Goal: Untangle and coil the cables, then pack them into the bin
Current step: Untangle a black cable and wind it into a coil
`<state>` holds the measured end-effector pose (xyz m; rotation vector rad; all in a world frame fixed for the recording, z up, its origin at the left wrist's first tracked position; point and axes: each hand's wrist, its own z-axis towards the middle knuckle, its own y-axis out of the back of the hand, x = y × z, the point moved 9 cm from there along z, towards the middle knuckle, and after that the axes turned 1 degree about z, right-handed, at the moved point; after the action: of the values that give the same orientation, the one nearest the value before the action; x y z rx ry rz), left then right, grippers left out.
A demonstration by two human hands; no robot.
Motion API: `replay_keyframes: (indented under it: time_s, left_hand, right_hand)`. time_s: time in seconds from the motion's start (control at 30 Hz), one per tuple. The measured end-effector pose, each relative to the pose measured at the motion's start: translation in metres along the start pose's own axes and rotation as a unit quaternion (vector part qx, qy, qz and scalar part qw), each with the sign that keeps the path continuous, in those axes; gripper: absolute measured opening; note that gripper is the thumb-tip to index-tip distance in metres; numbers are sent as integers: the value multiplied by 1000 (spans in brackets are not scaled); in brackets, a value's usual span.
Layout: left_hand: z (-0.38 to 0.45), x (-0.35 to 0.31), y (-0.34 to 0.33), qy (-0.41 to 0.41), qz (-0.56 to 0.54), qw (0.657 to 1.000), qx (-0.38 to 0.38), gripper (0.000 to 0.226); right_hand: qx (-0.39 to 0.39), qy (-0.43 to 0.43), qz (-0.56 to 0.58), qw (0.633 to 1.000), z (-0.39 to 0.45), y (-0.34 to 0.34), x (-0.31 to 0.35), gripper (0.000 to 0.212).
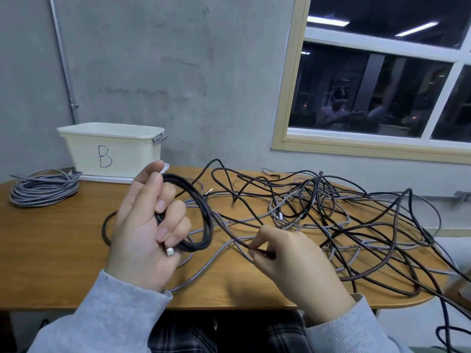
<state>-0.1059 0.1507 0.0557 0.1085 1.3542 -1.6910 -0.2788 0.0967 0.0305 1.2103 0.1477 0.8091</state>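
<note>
- Left hand [142, 225], fingers curled, grips a dark braided cable coil [201, 215], loops standing upright, right of the cream plastic bin [112, 149].
- Right hand [288, 258] pinches the coil's trailing strand, which runs rightward toward the tangled dark and grey cables [331, 215].
- A coiled grey cable [43, 191] lies flat, left of the bin.

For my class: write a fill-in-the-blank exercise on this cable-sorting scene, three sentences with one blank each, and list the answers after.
1. The cream bin bears the handwritten letter ____.
2. The left hand holds a dark cable coil, while the ____ hand pinches a dark strand.
3. A finished grey coil lies on the table to the ____ of the bin.

Answers: B; right; left
</note>
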Motion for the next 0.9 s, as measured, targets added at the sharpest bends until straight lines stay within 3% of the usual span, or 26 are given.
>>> replay_keyframes:
  time_s: [0.17, 0.4, 0.53, 0.67, 0.9]
  left_hand:
    - [4, -9, 12, -56, 40, 997, -38, 16]
    - [3, 3, 4, 31, -1, 1000, 7, 20]
    - [3, 8, 6, 38, -23, 999, -1, 20]
    - [2, 11, 12, 4, -24, 999, -42, 29]
    - [-2, 2, 3, -101, 85, 991, -23, 12]
  right_hand:
    - [19, 36, -12, 999, -5, 3, 15, 16]
    - [-9, 10, -34, 999, 1, 11, 7, 24]
    - [17, 21, -46, 999, 0, 7, 14, 27]
    - [41, 73, -50, 995, -3, 4, 37, 31]
    - [67, 125, -42, 989, -9, 7, 58, 38]
